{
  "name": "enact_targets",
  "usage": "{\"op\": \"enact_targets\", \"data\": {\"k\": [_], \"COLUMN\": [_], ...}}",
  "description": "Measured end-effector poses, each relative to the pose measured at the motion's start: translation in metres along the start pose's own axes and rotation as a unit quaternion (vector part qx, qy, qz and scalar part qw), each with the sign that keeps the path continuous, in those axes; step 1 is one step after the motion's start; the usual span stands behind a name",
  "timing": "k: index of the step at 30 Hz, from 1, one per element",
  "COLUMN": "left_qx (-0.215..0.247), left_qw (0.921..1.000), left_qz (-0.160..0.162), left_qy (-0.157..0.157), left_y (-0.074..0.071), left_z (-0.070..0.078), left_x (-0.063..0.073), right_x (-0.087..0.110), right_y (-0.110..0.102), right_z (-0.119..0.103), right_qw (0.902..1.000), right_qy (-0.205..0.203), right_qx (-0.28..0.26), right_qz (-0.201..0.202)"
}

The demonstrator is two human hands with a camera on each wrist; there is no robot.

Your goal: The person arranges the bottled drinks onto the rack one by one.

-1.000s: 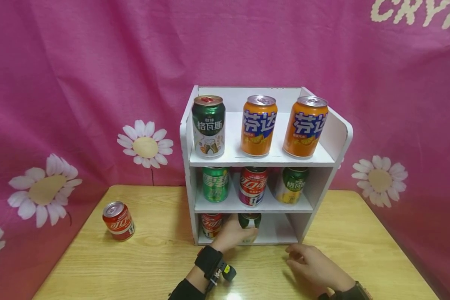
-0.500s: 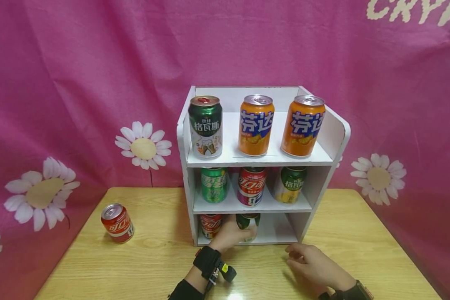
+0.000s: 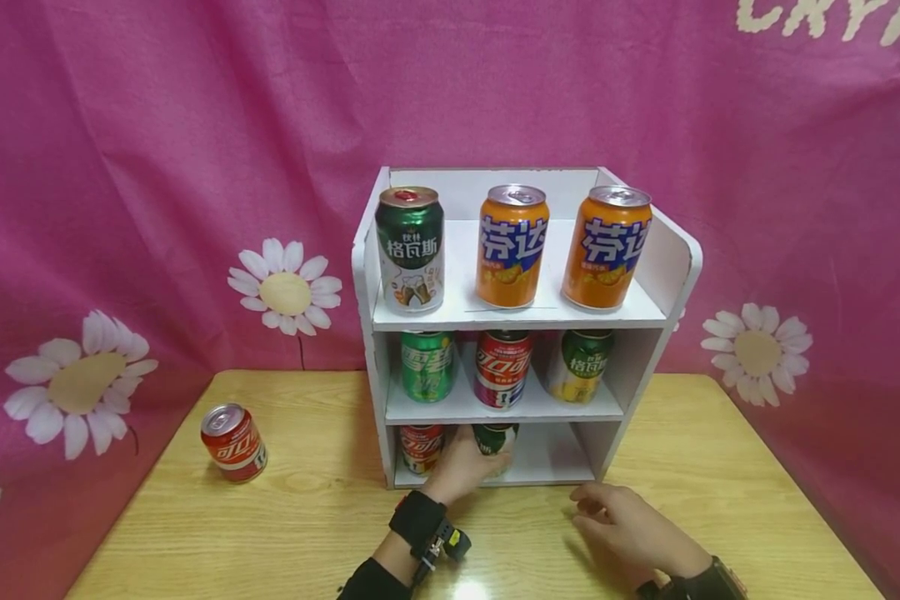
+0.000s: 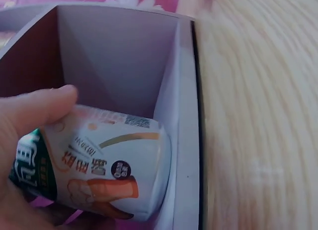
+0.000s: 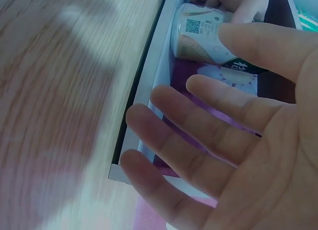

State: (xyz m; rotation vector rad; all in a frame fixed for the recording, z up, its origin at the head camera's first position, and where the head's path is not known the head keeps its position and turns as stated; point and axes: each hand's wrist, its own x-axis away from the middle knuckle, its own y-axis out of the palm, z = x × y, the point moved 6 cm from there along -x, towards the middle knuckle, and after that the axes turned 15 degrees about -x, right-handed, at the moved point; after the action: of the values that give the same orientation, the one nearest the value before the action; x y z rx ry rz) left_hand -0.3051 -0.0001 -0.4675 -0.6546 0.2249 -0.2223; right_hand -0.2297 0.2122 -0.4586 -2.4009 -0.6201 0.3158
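On the bottom shelf of the white rack (image 3: pixel 510 327), my left hand (image 3: pixel 461 467) grips a green and white drink can (image 4: pixel 109 160) in the middle. The thumb lies across its upper side in the left wrist view, and the fingers are partly hidden beneath it. The can stands upright with its base on the shelf. A red cola can (image 3: pixel 422 450) sits just left of that hand. My right hand (image 3: pixel 637 529) hovers low over the table before the rack's right end, its fingers loosely bent and holding nothing.
Another red cola can (image 3: pixel 235 443) stands on the wooden table (image 3: pixel 292 533) at the left. Upper shelves hold a green can (image 3: pixel 427 367), a red can (image 3: pixel 504 369), a green-yellow can (image 3: pixel 581 367), a green-white can (image 3: pixel 411 250) and orange cans (image 3: pixel 512 250). A pink curtain (image 3: pixel 232 108) hangs behind.
The head view shifts slightly. My left hand stays on the green and white can on the bottom shelf, and my right hand keeps its place.
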Motion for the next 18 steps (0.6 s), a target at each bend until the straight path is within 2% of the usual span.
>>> {"op": "enact_targets", "data": {"k": [4,7,18], "left_qx": [0.037,0.033,-0.035], "left_qw": [0.9989,0.9989,0.9988], "left_qz": [-0.015,-0.017,-0.009], "left_qy": [0.027,0.028,-0.033], "left_y": [-0.0008,-0.0009,0.0004], "left_z": [-0.0003,-0.0016,-0.0062], "left_x": [-0.0013,-0.0022,0.0001], "right_x": [-0.0006,-0.0006,-0.0018], "right_y": [-0.0003,0.0000,0.0000], "right_z": [-0.0004,-0.0001,0.0019], "right_qw": [1.0000,1.0000,0.9999], "right_qy": [0.001,0.003,0.007], "right_qx": [0.000,-0.002,-0.006], "right_qz": [-0.001,-0.003,-0.009]}}
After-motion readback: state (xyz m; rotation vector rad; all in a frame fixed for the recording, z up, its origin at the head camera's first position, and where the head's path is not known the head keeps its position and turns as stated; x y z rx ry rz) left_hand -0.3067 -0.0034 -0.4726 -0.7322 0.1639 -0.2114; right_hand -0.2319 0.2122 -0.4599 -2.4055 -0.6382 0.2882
